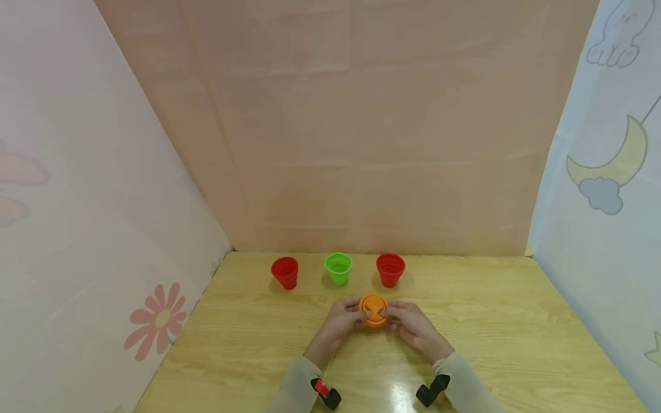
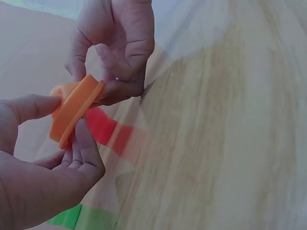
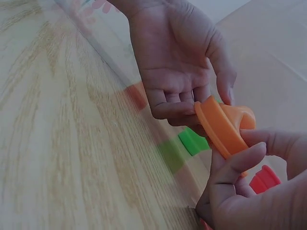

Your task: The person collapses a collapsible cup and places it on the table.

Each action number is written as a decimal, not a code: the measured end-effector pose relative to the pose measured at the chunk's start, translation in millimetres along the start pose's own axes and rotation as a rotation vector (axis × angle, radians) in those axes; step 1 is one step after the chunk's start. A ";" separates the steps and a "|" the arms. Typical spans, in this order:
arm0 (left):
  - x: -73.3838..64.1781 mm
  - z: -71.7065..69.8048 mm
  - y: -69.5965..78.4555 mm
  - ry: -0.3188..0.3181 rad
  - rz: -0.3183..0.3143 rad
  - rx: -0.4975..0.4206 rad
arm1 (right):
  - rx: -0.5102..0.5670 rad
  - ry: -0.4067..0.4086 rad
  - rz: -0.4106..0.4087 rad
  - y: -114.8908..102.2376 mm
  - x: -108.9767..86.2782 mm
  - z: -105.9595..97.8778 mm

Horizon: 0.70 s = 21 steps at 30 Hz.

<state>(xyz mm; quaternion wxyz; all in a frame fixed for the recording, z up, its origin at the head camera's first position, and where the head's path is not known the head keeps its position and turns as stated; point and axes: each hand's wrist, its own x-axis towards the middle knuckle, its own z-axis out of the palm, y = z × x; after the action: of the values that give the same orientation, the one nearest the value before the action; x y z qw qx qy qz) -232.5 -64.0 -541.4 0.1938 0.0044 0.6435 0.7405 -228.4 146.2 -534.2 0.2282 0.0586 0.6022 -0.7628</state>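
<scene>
"What is blocking the way forward?"

"A left red cup (image 1: 285, 272), a green cup (image 1: 338, 269) and a right red cup (image 1: 391, 269) are standing in a row, gaps opening between them; the brown backdrop (image 1: 382, 143) is rising behind."

"And sideways?"

"The table (image 1: 516, 327) is offering broad room beyond the right hand (image 1: 414, 328); both hands and the orange piece (image 1: 374, 310) are filling the middle."

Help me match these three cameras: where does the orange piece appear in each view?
Head: the orange piece is low, just right of centre, between the left hand and the right hand.
Left wrist: left of centre, about mid-height.
Right wrist: right of centre, about mid-height.
Shared landmark: the green cup, partly visible in both wrist views.
</scene>
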 end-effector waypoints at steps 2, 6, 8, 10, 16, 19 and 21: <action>0.1 1.6 -2.7 0.015 0.004 0.002 | -0.005 -0.008 0.002 1.4 -0.4 0.3; 0.6 4.3 -4.3 0.063 0.020 0.013 | -0.001 -0.057 0.004 2.1 -1.5 -0.3; 1.2 5.2 -3.6 0.087 0.038 0.026 | 0.003 -0.094 0.004 1.3 -2.3 -1.3; 1.2 5.8 -3.4 0.107 0.051 0.037 | 0.004 -0.124 0.002 1.1 -3.3 -2.1; -0.6 8.9 -2.2 0.136 0.063 0.069 | -0.031 -0.118 -0.019 4.3 -2.6 -1.3; -2.0 10.6 -2.2 0.155 0.060 0.098 | -0.037 -0.096 -0.017 4.7 -2.2 0.4; -3.0 11.5 -2.3 0.169 0.060 0.115 | -0.030 -0.089 -0.011 4.3 -2.2 1.3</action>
<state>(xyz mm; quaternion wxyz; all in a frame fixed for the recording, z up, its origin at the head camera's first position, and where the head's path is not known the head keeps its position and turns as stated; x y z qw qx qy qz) -226.1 -53.7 -540.9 0.1160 -0.0277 0.6984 0.7057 -224.4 144.8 -537.0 0.2512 0.0178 0.6033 -0.7567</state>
